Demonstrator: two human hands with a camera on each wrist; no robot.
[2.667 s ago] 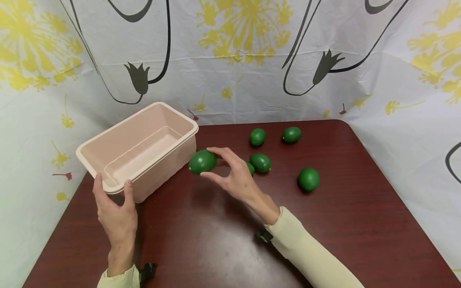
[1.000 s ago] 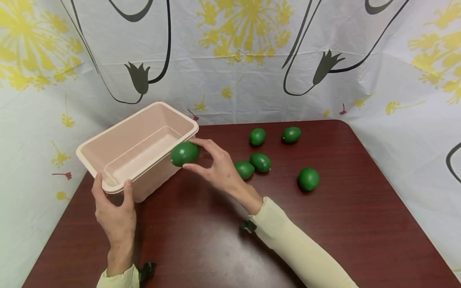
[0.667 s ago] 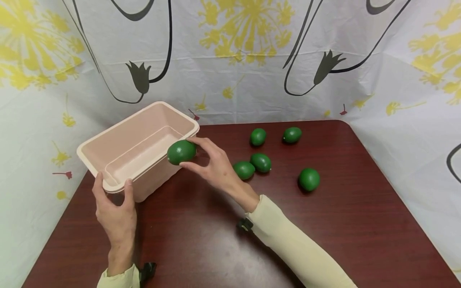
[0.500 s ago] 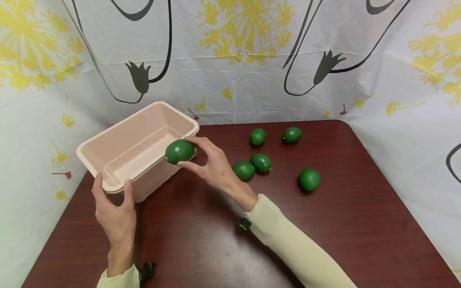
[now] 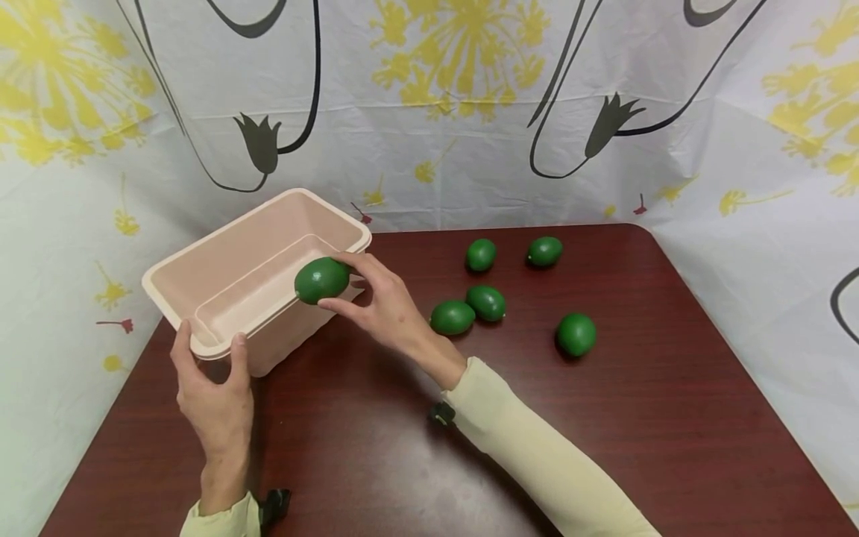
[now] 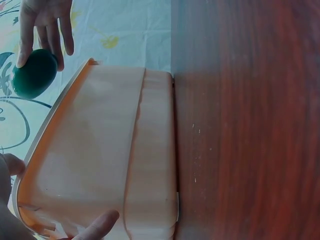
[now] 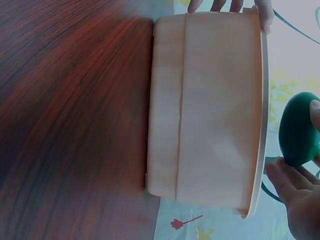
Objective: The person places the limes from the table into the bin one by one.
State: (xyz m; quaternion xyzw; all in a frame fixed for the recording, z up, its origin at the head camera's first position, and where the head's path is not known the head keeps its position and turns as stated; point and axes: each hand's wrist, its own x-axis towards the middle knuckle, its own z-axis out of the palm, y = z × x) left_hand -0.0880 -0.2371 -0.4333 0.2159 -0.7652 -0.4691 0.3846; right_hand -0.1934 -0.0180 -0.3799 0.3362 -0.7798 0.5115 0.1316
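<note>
My right hand pinches a green lime between thumb and fingers. In the head view the lime overlaps the near long rim of a beige plastic tub. Both wrist views show that lime held above rim height, apart from the tub wall. My left hand grips the tub's near left corner, with the thumb on the outside wall and a finger at the rim. The visible part of the tub's floor is bare.
Several more limes lie on the dark red table: a touching pair with one lime against another lime, two at the back, and a lime farther right. A patterned cloth hangs behind the table.
My right hand has carried the lime left and slightly up, from beside the tub to over its near rim. The left hand and the tub have stayed in place.
</note>
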